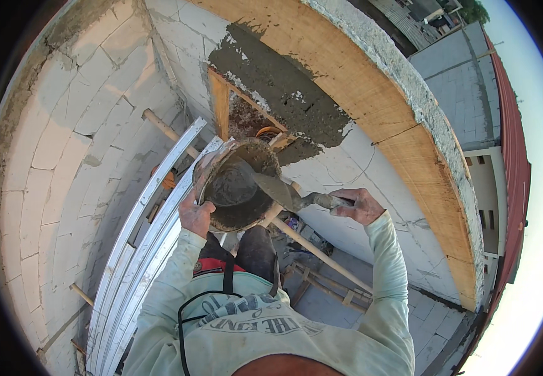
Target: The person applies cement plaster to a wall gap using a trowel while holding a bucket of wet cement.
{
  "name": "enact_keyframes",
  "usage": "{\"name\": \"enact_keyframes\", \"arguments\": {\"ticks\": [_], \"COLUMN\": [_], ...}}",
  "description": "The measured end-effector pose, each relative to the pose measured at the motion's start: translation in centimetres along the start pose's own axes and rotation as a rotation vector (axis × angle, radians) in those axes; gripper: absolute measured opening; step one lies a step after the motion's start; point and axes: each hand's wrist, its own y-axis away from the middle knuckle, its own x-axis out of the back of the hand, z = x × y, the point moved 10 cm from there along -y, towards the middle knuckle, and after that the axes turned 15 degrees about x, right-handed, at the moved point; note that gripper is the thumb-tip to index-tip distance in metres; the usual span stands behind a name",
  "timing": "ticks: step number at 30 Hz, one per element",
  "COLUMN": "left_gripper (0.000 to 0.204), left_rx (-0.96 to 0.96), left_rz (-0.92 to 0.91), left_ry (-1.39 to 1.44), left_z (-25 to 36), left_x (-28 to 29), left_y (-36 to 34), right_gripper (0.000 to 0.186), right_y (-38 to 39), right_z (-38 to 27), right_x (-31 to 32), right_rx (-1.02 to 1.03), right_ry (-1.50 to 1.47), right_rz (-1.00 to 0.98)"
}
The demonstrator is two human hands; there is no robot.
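Pale block walls (52, 156) rise on both sides of a narrow work spot, bending with the wide view. At its middle, the right hand (360, 207) is closed around the handle of a trowel (287, 193), whose blade reaches across the right-hand rim into the mouth of a round bucket (267, 158). Across from it, the left hand (195, 216) pinches the bucket's left edge, thumb over the rim and the other fingers mostly hidden outside. Grey wet mortar (232, 178) lies in the bucket, which is in front of the person's legs; I cannot tell whether anything below bears its weight. Pale green sleeves (389, 266) cover both forearms. Just left of the bucket, long silvery metal channels (152, 213) lean in a bundle, and a wooden pole (321, 254) runs from below it toward the lower right. Beyond the bucket, a wood-framed opening (221, 103) sits beside a dark patch of mortar (277, 88) spread on the wall. Farther out, a broad wooden board (409, 150) borders rough concrete (381, 50), with a red roof edge (514, 144) past it
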Motion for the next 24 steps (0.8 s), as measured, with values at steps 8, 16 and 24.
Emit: {"name": "enact_keyframes", "arguments": {"ticks": [8, 16, 24], "left_gripper": [0.066, 0.060, 0.064], "left_rx": [0.053, 0.002, -0.062], "left_rz": [0.078, 0.075, 0.055], "left_ry": [-0.157, -0.172, -0.346], "left_z": [-1.8, -2.8, 1.3], "left_x": [1.2, -0.2, -1.3], "left_y": [0.2, -1.1, 0.9], "right_gripper": [0.036, 0.044, 0.044], "right_y": [10.8, 6.2, -4.5], "right_z": [-9.9, -7.2, -1.2], "right_x": [12.9, 2.3, -9.7], "right_rx": [-0.269, -0.253, 0.000], "right_ry": [0.522, 0.762, 1.187], "right_rz": [0.510, 0.208, 0.052]}}
